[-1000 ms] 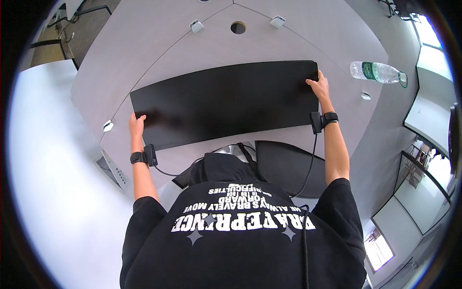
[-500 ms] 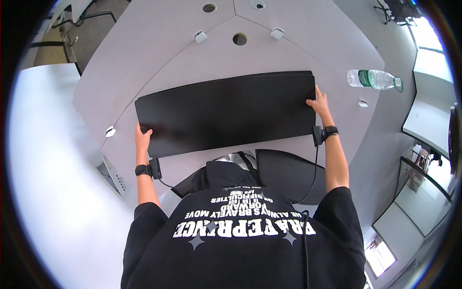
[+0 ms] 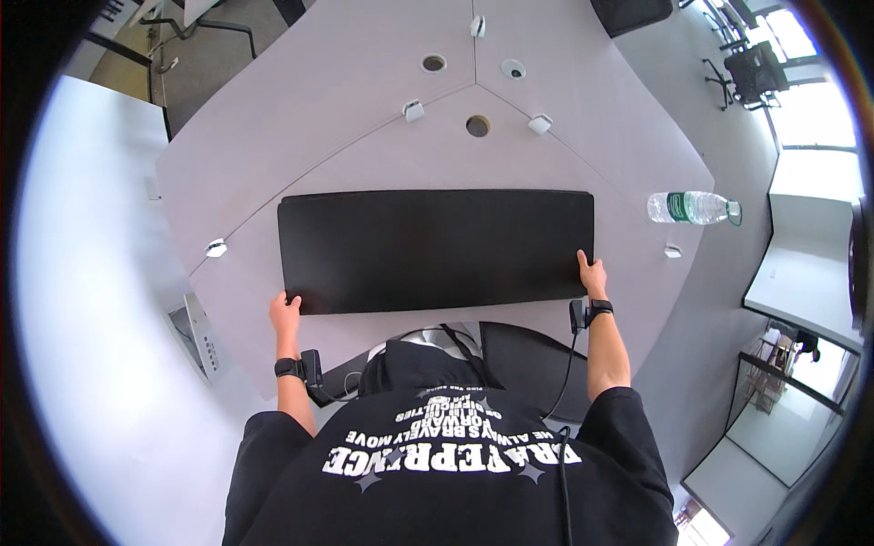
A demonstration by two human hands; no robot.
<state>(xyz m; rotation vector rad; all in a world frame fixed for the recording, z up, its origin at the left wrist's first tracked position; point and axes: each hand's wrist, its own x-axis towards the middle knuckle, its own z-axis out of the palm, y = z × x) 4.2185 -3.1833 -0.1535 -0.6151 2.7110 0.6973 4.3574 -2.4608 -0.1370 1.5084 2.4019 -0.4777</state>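
Observation:
A long black desk mat [image 3: 437, 250] lies on the pale table, its long sides running left to right. At its near left corner, my left hand [image 3: 286, 314] grips the edge with the thumb on top and the fingers hidden beneath. My right hand [image 3: 592, 276] pinches the right short edge toward the near corner, thumb also on top. The mat's far edge looks nearly straight, and its near edge bows slightly. Both wrists carry black bands with small cabled boxes.
A clear bottle with a green label [image 3: 694, 207] lies on its side at the table's right. Several small white blocks [image 3: 413, 110] sit along the table [image 3: 382, 168] seams, near round holes [image 3: 478, 126]. A black chair [image 3: 523, 364] stands at the near side.
My right hand has slid nearer along the mat's right edge, and my left hand is now at the near corner. The mat lies straighter, its layered far edge lined up. The view has shifted.

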